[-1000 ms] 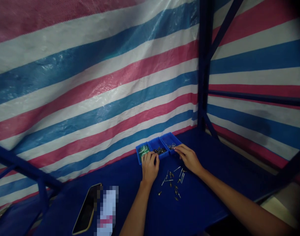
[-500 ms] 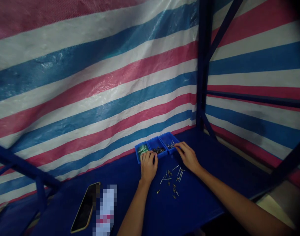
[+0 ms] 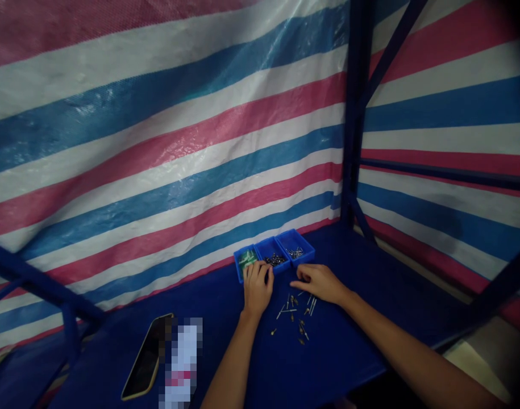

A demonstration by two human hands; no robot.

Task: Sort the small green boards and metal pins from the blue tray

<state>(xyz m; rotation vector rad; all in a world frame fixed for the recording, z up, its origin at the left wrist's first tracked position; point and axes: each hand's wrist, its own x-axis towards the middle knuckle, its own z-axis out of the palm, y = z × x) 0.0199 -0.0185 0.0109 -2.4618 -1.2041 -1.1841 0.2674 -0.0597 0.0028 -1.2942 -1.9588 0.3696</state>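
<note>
My left hand (image 3: 258, 284) rests at the front edge of the left blue bin (image 3: 239, 267), fingers bent, slightly apart and reaching over the rim; nothing shows in them. Green and white material (image 3: 246, 258) fills that bin. Beside it, the middle blue bin (image 3: 269, 245) holds small dark metal pieces (image 3: 275, 260). Thin silvery pieces (image 3: 295, 253) lie in the right blue bin (image 3: 307, 250). My right hand (image 3: 321, 282) hovers just in front of this bin, over the far side of scattered small metal parts (image 3: 292, 310). Its thumb and forefinger are apart, with nothing visible between them.
A phone (image 3: 146, 360) lies on the blue tabletop (image 3: 328, 363) at the left, next to a blurred-out pale item (image 3: 182, 363). Striped sheeting (image 3: 178, 187) hangs behind the table, and a dark blue frame post (image 3: 354, 125) stands at the back right corner.
My right hand has moved back from the right bin's rim, toward me, to just over the loose parts. My left hand stays in place.
</note>
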